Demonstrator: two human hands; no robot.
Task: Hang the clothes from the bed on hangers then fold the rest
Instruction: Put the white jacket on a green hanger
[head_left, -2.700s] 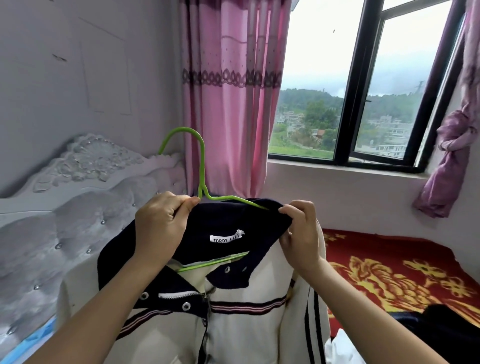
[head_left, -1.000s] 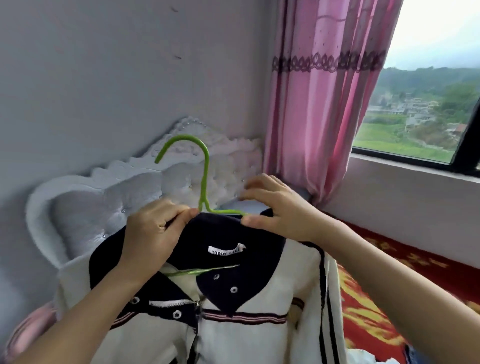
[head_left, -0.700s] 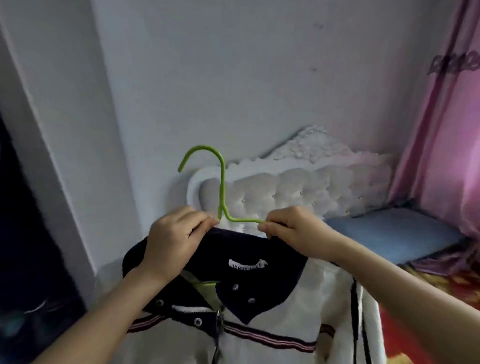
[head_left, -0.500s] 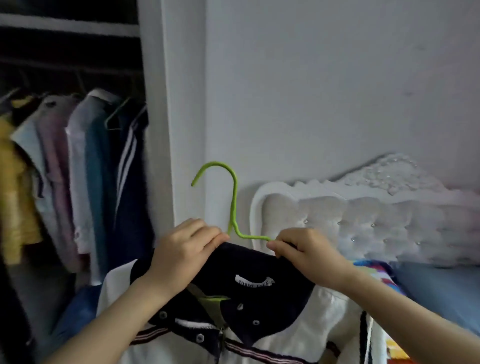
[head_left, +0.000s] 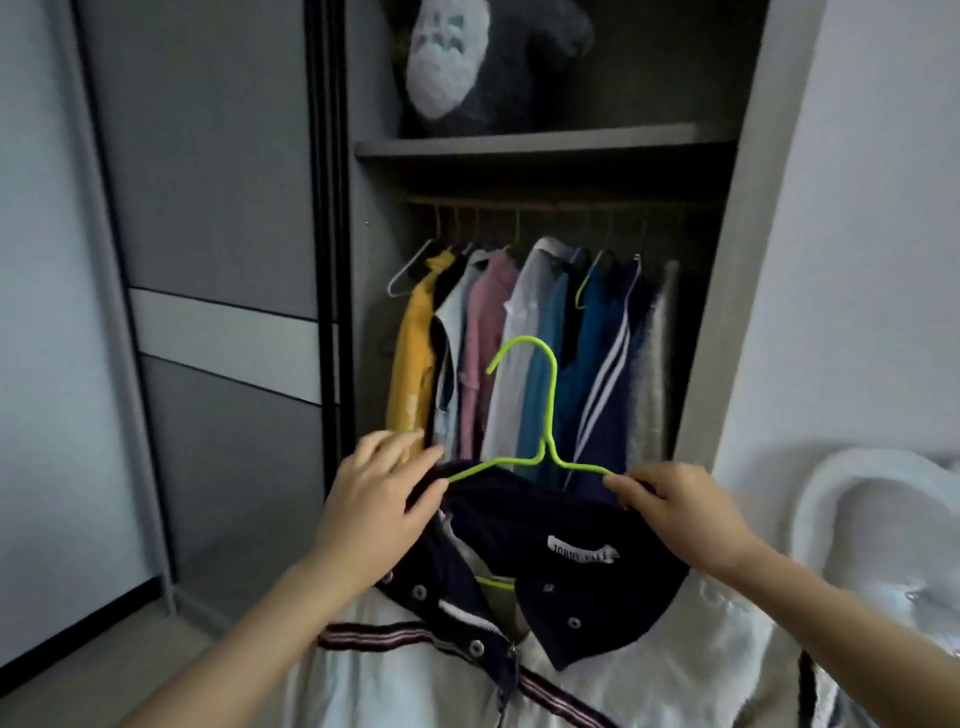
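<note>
Two hands pinch hanger and jacket collar, left hand at 9 o'clock, right hand at 3; wardrobe now faces them, headboard shifted to 4 o'clock.

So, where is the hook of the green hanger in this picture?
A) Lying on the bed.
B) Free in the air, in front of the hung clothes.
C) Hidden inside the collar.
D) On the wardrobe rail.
B: the hook of the green hanger stands free below the rail, while the left hand and the right hand grip the jacket at its shoulders.
</note>
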